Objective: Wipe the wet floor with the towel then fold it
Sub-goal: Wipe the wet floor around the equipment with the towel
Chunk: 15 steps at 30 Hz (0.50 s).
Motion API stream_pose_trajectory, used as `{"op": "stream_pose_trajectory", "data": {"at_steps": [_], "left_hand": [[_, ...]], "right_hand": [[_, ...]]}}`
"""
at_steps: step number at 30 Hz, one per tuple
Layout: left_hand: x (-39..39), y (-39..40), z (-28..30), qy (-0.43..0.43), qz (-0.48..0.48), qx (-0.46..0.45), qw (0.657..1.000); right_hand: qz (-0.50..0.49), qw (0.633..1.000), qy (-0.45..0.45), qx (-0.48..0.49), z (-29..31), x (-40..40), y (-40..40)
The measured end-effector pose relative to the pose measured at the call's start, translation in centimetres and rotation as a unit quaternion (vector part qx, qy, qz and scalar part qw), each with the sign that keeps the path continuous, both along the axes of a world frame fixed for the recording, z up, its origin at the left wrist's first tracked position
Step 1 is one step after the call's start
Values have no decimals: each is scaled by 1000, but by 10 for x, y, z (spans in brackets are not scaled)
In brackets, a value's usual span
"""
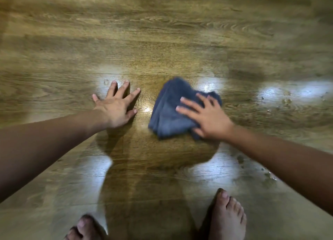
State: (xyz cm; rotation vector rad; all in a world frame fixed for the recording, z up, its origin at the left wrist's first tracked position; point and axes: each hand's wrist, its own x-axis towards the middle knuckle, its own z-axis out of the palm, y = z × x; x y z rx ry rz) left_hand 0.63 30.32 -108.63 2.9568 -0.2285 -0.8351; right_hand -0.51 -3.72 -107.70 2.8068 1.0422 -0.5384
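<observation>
At the left, the left hand (117, 106) lay flat on the wooden floor (162, 32), fingers spread and straight, holding nothing; it looked to be propping the person's weight. Just right of it, with a strip of bare, shiny floor between, sat the towel (169, 111), a blue-grey cloth bunched into a rough wad rather than spread flat. The right hand (203, 115) pressed down on the towel's right part, fingers apart and fairly straight, palm on the cloth; the fingers were not curled round it. Further right, water drops (286, 100) showed on the boards among bright glare, and more drops (270, 174) lay lower right, near the right forearm. Two bare feet stood at the bottom edge, the left foot (84, 229) and the right foot (228, 218). The picture was blurred, so the exact edge of the wet patch could not be told.

The step in hand appeared to be the wiping, with folding not yet begun. To do it well, the pressing palm should keep even weight on the cloth so it drags water instead of skating over it, and the strokes should probably reach toward the drops at the right, which lay well apart from the towel. A wad soaks less than an opened cloth, so turning it to a drier face may help. The floor looked slick, so the bracing hand and feet might slip.
</observation>
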Motion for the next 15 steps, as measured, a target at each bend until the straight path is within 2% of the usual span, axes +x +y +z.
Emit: {"op": "stream_pose_trajectory", "data": {"at_steps": [4,7,10,15], "left_hand": [[0,2,5,2,-21,12,1000],[0,2,6,9,-23,17,1000],[1,1,6,9,-24,17,1000],[0,-3,2,12,-28,24,999]], "right_hand": [[-235,971,-27,35,4,79,-17],[-337,940,-26,53,4,95,-3],[-337,939,-45,56,2,70,16],[-233,972,-18,31,2,-14,38]]}}
